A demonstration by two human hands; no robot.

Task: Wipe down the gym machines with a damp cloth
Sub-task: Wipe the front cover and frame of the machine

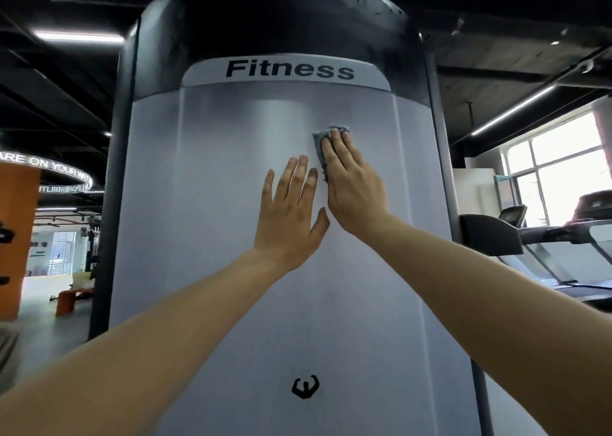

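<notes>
We see the right grip (351,184) opened flat, fingers straight and close together, pressing a small grey cloth (319,141) against the pale panel (215,203) of the gym machine; the cloth shows only past the fingertips and along the inner edge of that grip, the rest hidden under the palm. The left grip (288,217) lies just beside and slightly below it, likewise flat and holding nothing, palm on bare panel, thumb angled toward the right wrist; we cannot tell whether the two touch. Above the right grip sits the "Fitness" strip (288,71), then the dark cap; to its right the panel runs to a crease and a dark post (440,157); left of the left grip and below both there is broad bare panel, down to a small black logo (305,386). Both bare forearms rise from the lower corners, converging, nearly straight. Beyond the post stands a treadmill (563,233).
</notes>
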